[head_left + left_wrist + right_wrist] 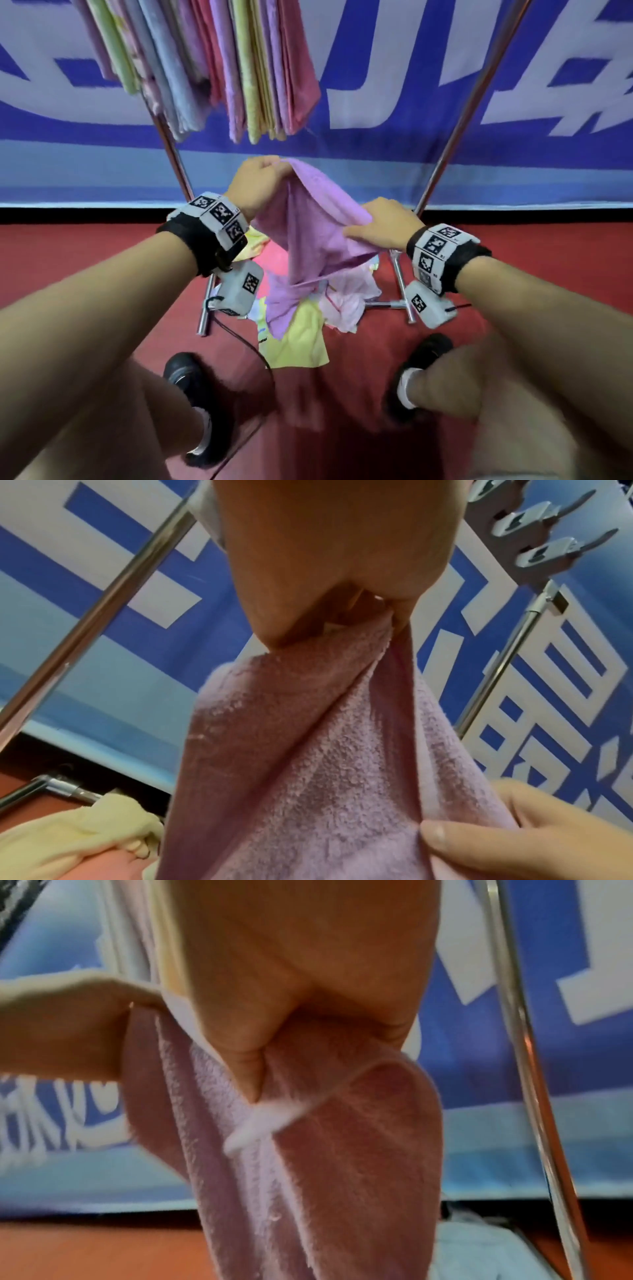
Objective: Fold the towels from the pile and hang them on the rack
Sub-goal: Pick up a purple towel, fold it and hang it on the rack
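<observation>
Purple towel (310,219) pinched in both grips, left hand (255,181) and right hand (385,222), fingertips hidden by cloth.

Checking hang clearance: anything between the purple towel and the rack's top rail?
Nothing visible blocks it. The purple towel, gripped by the left hand and right hand, hangs below the hung towels; the rail itself is out of frame.
</observation>
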